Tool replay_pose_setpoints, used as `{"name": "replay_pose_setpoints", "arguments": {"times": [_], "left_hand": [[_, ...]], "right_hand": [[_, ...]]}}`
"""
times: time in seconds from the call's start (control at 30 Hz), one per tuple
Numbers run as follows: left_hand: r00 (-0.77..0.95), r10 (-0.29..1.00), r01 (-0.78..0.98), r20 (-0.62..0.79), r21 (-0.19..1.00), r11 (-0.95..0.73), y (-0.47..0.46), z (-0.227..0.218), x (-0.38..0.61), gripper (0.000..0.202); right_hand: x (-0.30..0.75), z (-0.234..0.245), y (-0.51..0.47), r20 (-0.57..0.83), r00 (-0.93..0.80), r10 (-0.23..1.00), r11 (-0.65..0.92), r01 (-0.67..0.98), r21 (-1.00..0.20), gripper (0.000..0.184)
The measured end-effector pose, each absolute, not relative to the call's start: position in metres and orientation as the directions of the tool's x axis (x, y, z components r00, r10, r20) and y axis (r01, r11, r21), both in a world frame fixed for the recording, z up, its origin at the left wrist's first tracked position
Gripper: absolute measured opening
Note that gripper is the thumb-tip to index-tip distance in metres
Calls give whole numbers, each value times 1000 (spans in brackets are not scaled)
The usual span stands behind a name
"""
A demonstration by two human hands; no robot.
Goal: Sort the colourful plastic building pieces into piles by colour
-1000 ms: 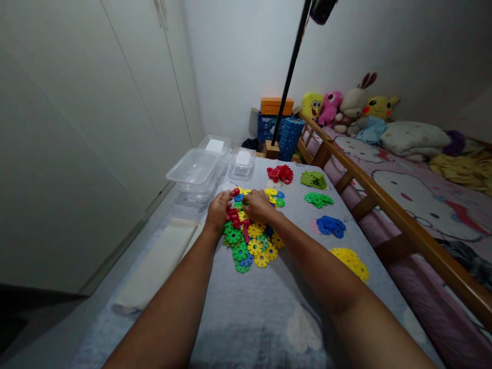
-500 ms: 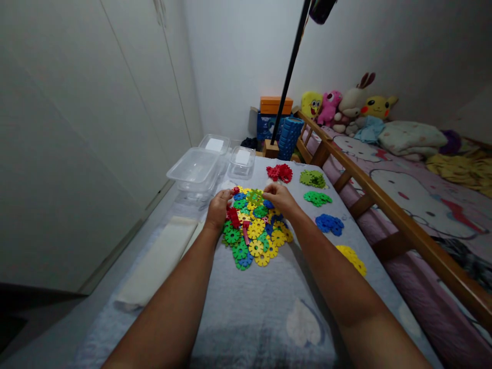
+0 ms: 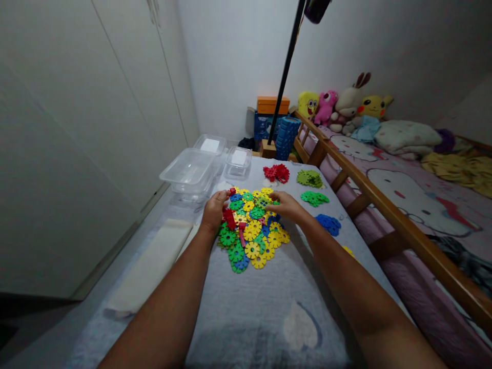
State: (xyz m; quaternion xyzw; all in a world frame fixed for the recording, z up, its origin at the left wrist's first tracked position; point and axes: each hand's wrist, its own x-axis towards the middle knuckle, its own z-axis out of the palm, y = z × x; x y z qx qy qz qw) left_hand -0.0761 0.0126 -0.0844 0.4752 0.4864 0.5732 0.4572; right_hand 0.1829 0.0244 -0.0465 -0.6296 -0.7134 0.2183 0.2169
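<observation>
A mixed pile of notched plastic discs (image 3: 252, 230), yellow, green and blue, lies on the cloth-covered table between my hands. Red pieces (image 3: 229, 219) and a pink stick-like piece (image 3: 242, 236) rest on its left part. At the pile's left edge is my left hand (image 3: 214, 209), fingers loosely bent beside a small red piece (image 3: 232, 191); I see nothing held in it. My right hand (image 3: 287, 206) hovers over the right side, thumb and fingers apart and nothing between them. Close to its fingertips lies a lime-green piece (image 3: 263, 202) on the pile.
Sorted heaps line the right side: red (image 3: 277, 173), lime-green (image 3: 309, 178), green (image 3: 314, 198), blue (image 3: 328, 224), and yellow (image 3: 350, 252) partly behind my forearm. Clear plastic containers (image 3: 188, 171) stand back left. A folded cream cloth (image 3: 151, 266) lies left; a wooden bed rail (image 3: 369, 192) borders the right.
My right hand has let go of the lime-green piece, opened its fingers and moved slightly toward me. My left hand stays by the pile's left edge. The view has shifted a little.
</observation>
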Motion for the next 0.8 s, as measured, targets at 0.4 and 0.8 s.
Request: {"name": "replay_pose_setpoints", "arguments": {"times": [0.4, 0.8], "left_hand": [[-144, 984, -50, 102, 993, -110, 13, -86, -76, 56], [-117, 989, -37, 95, 994, -100, 13, -82, -75, 56]], "right_hand": [[171, -31, 17, -32, -107, 994, 94, 958, -271, 33], [183, -40, 24, -7, -222, 975, 198, 887, -417, 38]]}}
